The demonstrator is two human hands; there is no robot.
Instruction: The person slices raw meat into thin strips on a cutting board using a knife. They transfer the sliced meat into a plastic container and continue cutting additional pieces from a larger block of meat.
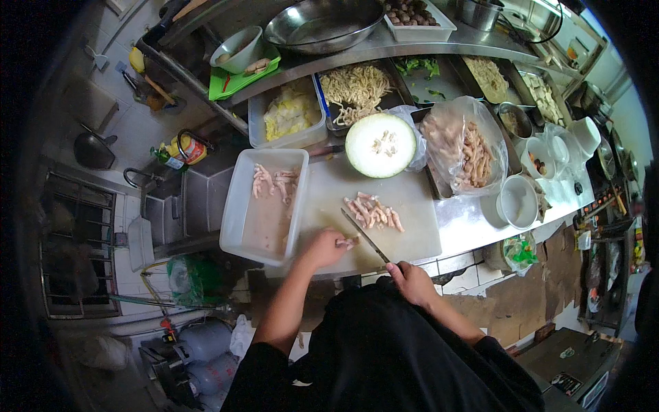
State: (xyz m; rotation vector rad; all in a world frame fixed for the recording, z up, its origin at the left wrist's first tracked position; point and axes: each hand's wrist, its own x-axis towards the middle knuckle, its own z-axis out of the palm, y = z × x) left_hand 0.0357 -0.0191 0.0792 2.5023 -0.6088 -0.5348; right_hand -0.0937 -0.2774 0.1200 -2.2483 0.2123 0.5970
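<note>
My left hand grips a chicken foot low over the white cutting board. In my right hand is the handle of a kitchen knife, its blade slanting up and left across the board. Just beyond the blade lies a small pile of chicken feet. To the left, a translucent plastic tub holds several more feet at its far end. A halved winter melon sits cut face up behind the pile. Right of it, a clear plastic bag is full of chicken feet.
Behind the board stand a tub of cabbage and a tray of noodles. A steel shelf overhangs them, bearing a large metal bowl. White bowls stand at the right; a sink is at the left.
</note>
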